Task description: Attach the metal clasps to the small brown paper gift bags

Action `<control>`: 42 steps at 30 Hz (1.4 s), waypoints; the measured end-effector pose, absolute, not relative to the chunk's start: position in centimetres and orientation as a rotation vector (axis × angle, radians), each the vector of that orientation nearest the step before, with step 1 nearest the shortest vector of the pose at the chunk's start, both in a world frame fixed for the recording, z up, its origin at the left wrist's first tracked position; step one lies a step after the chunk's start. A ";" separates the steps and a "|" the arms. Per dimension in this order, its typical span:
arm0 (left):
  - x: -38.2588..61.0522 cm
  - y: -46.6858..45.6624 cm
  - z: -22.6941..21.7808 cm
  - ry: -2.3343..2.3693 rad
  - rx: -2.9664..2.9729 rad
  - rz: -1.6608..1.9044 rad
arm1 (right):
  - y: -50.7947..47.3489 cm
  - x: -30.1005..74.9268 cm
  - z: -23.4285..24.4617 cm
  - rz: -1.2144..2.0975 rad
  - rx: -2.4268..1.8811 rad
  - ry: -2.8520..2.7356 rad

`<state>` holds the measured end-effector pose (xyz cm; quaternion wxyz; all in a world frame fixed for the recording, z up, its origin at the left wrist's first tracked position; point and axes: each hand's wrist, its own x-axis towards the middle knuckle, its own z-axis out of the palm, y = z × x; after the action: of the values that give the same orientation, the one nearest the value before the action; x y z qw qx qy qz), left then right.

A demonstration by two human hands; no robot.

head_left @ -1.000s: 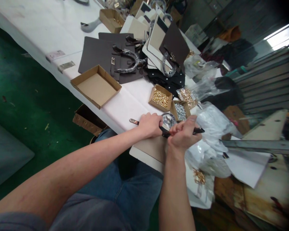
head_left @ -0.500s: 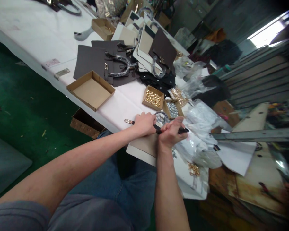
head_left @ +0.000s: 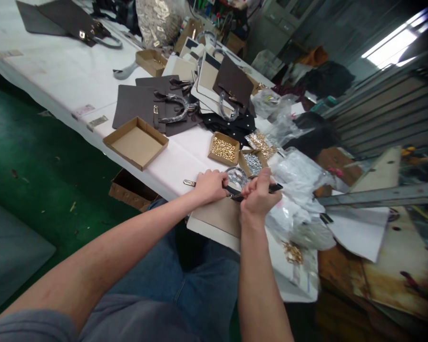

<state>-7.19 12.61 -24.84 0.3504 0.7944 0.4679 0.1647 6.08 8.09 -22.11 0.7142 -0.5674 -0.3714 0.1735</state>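
Note:
My left hand (head_left: 211, 186) is closed on a dark strap, whose metal-plated end (head_left: 189, 182) sticks out on its left. My right hand (head_left: 258, 194) is wrapped round a slim black-handled tool (head_left: 276, 188); its kind is unclear. The tool's other end points toward my left fingers, where the contact is too small to make out. Under both hands lies a beige bag panel (head_left: 217, 216) at the table's near edge. A plastic-wrapped bag handle (head_left: 237, 176) curves up just behind my hands.
Beyond the hands stand a carton tray of gold-coloured hardware (head_left: 224, 149) and one of silver pieces (head_left: 252, 162). A shallow cardboard tray (head_left: 137, 142) sits left, near dark bag panels (head_left: 133, 107). Plastic bags (head_left: 296, 178) and a metal bar (head_left: 378, 195) are at the right.
My right hand has shifted slightly right and tilted up, with the tool still in it. My left fingers have moved a little on the strap. The camera view has shifted slightly.

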 end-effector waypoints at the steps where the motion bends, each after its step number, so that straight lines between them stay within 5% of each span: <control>1: -7.2 12.7 -24.9 1.202 2.060 0.430 | 8.0 6.0 -22.4 0.375 -1.269 -0.819; 42: -8.3 14.0 -27.0 0.999 1.927 0.611 | 9.4 4.0 -23.2 0.288 -1.378 -0.875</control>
<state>-8.26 13.97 -27.03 0.4288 0.7720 0.4002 0.2450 3.98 9.37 -23.16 0.6757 -0.6129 -0.3891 0.1280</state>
